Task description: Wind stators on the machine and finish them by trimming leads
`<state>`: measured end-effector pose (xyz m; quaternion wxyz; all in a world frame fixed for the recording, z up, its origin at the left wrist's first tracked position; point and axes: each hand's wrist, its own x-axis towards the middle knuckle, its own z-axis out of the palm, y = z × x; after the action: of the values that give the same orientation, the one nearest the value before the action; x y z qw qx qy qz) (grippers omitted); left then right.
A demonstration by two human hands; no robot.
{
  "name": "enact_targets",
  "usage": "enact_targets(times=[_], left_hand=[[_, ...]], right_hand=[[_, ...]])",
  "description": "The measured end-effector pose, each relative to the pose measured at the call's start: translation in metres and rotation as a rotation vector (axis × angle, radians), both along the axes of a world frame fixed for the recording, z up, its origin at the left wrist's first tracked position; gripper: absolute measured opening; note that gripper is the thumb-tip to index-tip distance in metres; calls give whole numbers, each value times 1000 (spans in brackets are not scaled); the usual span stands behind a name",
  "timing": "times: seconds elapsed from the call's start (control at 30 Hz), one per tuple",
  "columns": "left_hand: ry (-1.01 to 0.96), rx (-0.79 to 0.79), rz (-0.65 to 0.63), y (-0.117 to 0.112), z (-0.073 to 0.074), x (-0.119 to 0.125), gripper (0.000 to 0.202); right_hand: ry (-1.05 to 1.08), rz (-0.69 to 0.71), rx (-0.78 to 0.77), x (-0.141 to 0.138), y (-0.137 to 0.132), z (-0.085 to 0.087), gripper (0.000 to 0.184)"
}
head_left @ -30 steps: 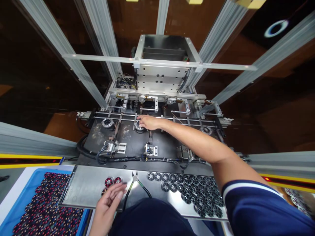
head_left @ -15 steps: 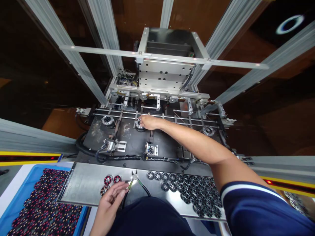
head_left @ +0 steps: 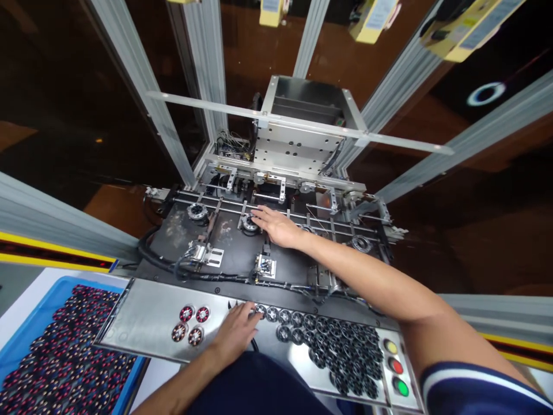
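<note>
Right hand (head_left: 280, 227) out over the machine, open, fingers spread, tips right at the edge of a round fixture (head_left: 249, 225)! Left hand (head_left: 235, 329) lies low over the pliers (head_left: 254, 345), fingertips at the nearest silver-and-black disc (head_left: 260, 311); whether it grips anything, I can't tell. More dark discs (head_left: 345, 349) crowd the counter (head_left: 147, 308) to its right, and four red-marked discs (head_left: 202, 314) sit to its left, the blue tray (head_left: 60, 291) farther out.

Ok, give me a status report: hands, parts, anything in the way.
Right hand open, at second round fixture from left. Left hand at left end of dark discs. Pliers partly covered by that hand.
</note>
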<state>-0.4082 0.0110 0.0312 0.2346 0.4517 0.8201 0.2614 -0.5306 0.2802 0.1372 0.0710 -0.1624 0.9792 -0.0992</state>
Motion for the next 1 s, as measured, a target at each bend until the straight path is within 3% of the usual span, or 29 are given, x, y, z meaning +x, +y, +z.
enact_targets(times=[0.1, 0.33, 0.47, 0.57, 0.7, 0.77, 0.83, 0.9, 1.0], left_hand=[[61, -17, -4, -2, -4, 2, 25], [73, 50, 22, 3, -17, 0, 22], [-11, 150, 63, 3, -11, -5, 21], [-105, 227, 177, -9, 16, -18, 20], [-253, 343, 337, -41, 76, -37, 22], [-329, 406, 344, -56, 105, -39, 22], [-393, 460, 331, -65, 127, -33, 24], [-446, 509, 318, -68, 139, -21, 26], [-509, 590, 320, -63, 141, 1, 34]], right_hand=[[-49, 65, 22, 9, 6, 1, 56], [-71, 86, 22, 13, 4, -8, 57], [-8, 63, -40, 12, 2, 4, 55], [124, 21, -135, 28, -10, 30, 51], [256, 121, -349, 89, -50, 64, 54], [244, 226, -567, 125, -75, 71, 58], [223, 237, -684, 155, -97, 72, 56], [261, 196, -719, 175, -114, 69, 46], [416, 114, -763, 194, -129, 64, 34]])
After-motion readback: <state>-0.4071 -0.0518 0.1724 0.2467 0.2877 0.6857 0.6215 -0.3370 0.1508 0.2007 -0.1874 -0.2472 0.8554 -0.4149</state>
